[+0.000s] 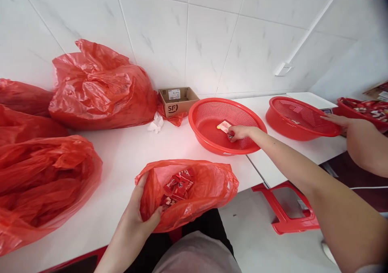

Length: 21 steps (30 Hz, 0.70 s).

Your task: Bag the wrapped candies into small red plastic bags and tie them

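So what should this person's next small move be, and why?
Probably lift the small packet from the red basket into the plastic bag: the right hand is at it, and the left hand holds the bag open, red packets inside.

The bag in the left fingers [142,196] is bright red plastic, and the small wrappers [177,188] inside it are red with white marks. Near the right fingers [235,133], the basket [212,145] is red with a pattern of small holes, and the packet [224,126] is pale pink. Behind these fingers, the wall tiles [194,42] are white with grey veins.
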Tool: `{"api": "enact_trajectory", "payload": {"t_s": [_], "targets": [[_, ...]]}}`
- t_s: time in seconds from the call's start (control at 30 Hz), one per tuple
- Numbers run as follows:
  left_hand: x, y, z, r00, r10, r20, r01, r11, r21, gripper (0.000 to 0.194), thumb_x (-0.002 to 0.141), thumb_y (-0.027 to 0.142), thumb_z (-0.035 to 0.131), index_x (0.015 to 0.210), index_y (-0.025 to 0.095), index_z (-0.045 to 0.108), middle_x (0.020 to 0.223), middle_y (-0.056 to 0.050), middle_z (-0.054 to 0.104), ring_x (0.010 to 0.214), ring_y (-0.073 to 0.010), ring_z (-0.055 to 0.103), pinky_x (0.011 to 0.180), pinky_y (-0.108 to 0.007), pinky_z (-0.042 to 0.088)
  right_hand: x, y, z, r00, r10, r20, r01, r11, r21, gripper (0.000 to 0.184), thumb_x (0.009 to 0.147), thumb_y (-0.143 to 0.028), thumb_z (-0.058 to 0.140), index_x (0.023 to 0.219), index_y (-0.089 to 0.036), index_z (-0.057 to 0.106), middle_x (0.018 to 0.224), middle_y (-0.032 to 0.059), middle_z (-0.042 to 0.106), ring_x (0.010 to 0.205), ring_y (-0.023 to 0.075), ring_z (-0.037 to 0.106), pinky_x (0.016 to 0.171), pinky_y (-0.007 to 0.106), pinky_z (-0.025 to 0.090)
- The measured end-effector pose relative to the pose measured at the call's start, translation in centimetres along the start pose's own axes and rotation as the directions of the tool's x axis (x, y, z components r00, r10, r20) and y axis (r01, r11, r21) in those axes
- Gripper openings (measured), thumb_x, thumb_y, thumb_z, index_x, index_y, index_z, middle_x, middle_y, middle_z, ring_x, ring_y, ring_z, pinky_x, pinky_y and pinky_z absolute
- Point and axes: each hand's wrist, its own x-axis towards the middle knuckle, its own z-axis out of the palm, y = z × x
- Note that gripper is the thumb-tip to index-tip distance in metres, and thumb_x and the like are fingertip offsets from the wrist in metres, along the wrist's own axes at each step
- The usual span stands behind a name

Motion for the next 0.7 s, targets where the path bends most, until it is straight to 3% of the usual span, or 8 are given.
{"api": "enact_trajectory", "payload": {"t_s": [0.13, 0.2, 0.3, 0.37, 0.47, 0.6, 0.67, 0.7], "targets": [[0.1, 0.2, 0.1, 1.000, 0.006, -0.001, -0.006, 1.000, -0.012, 0.081, 0.083, 0.039, 0.061, 0.153, 0.028, 0.022, 0.154, -0.007, 0.039, 0.140, -0.0288, 0.039, 0.114, -0.044, 0.035, -0.7, -1.8, -0.3, 0.996, -0.071, 0.061, 0.067, 0.996, 0.065, 0.022, 0.071, -0.032, 0.073, 0.084, -0.019, 0.059, 0.092, 0.0060, 0.065, 0.085, 0.0220, 0.065, 0.074, 0.032, 0.049], [0.1, 0.4, 0.0, 1.000, -0.013, 0.015, 0.014, 0.999, -0.032, 0.082, 0.083, 0.039, 0.061, 0.154, 0.028, 0.021, 0.153, -0.007, 0.040, 0.138, -0.0287, 0.042, 0.114, -0.045, 0.035, -2.1, -3.2, -0.8, 0.977, -0.205, 0.063, 0.186, 0.956, 0.227, 0.018, 0.080, -0.034, 0.064, 0.087, -0.019, 0.057, 0.092, 0.0052, 0.065, 0.082, 0.0179, 0.065, 0.073, 0.030, 0.050], [0.2, 0.7, -0.1, 0.998, -0.042, 0.040, 0.044, 0.997, -0.063, 0.083, 0.082, 0.038, 0.063, 0.153, 0.029, 0.020, 0.153, -0.008, 0.041, 0.137, -0.0297, 0.043, 0.114, -0.048, 0.033, -5.5, -6.5, -1.2, 0.869, -0.493, -0.043, 0.431, 0.712, 0.553, 0.022, 0.084, -0.036, 0.063, 0.092, -0.018, 0.054, 0.092, 0.0052, 0.065, 0.078, 0.0144, 0.063, 0.071, 0.028, 0.050], [0.2, 0.9, -0.2, 0.998, -0.042, 0.041, 0.046, 0.996, -0.080, 0.084, 0.082, 0.039, 0.063, 0.154, 0.029, 0.020, 0.154, -0.008, 0.039, 0.139, -0.0303, 0.041, 0.115, -0.048, 0.031, -8.0, -9.2, -1.0, 0.782, -0.620, -0.062, 0.512, 0.582, 0.632, 0.025, 0.084, -0.038, 0.064, 0.094, -0.017, 0.055, 0.094, 0.0058, 0.066, 0.076, 0.0133, 0.062, 0.068, 0.027, 0.049], [0.4, 1.2, -0.1, 0.998, -0.042, 0.048, 0.048, 0.991, -0.122, 0.086, 0.082, 0.038, 0.064, 0.154, 0.027, 0.019, 0.156, -0.008, 0.036, 0.140, -0.0303, 0.039, 0.116, -0.047, 0.030, -10.2, -12.9, -0.4, 0.719, -0.695, 0.019, 0.561, 0.596, 0.575, 0.034, 0.088, -0.042, 0.060, 0.112, -0.017, 0.056, 0.100, 0.0073, 0.067, 0.072, 0.0128, 0.062, 0.066, 0.028, 0.050], [0.3, 1.3, 0.0, 0.995, -0.083, 0.052, 0.091, 0.983, -0.161, 0.087, 0.082, 0.037, 0.064, 0.155, 0.022, 0.017, 0.153, -0.011, 0.041, 0.136, -0.0302, 0.044, 0.114, -0.045, 0.035, -7.8, -13.0, -0.8, 0.816, -0.513, -0.266, 0.566, 0.802, 0.192, 0.045, 0.092, -0.043, 0.054, 0.132, -0.022, 0.049, 0.108, 0.0083, 0.067, 0.086, 0.0186, 0.065, 0.080, 0.033, 0.050], [0.1, 1.3, 0.0, 0.996, -0.074, 0.048, 0.081, 0.986, -0.148, 0.086, 0.083, 0.036, 0.063, 0.154, 0.021, 0.018, 0.152, -0.012, 0.041, 0.137, -0.0295, 0.043, 0.115, -0.046, 0.033, -5.1, -10.8, -1.5, 0.864, -0.359, -0.352, 0.363, 0.930, -0.058, 0.047, 0.092, -0.039, 0.053, 0.135, -0.023, 0.048, 0.122, 0.0106, 0.063, 0.100, 0.0235, 0.063, 0.087, 0.036, 0.048], [0.0, 1.2, 0.0, 0.997, -0.061, 0.044, 0.067, 0.989, -0.133, 0.085, 0.083, 0.035, 0.062, 0.154, 0.022, 0.018, 0.153, -0.012, 0.040, 0.139, -0.0290, 0.041, 0.116, -0.046, 0.031, -3.7, -9.4, -1.8, 0.908, -0.288, -0.305, 0.248, 0.955, -0.162, 0.052, 0.091, -0.037, 0.053, 0.140, -0.024, 0.044, 0.133, 0.0116, 0.057, 0.104, 0.0252, 0.062, 0.087, 0.036, 0.047]]}}
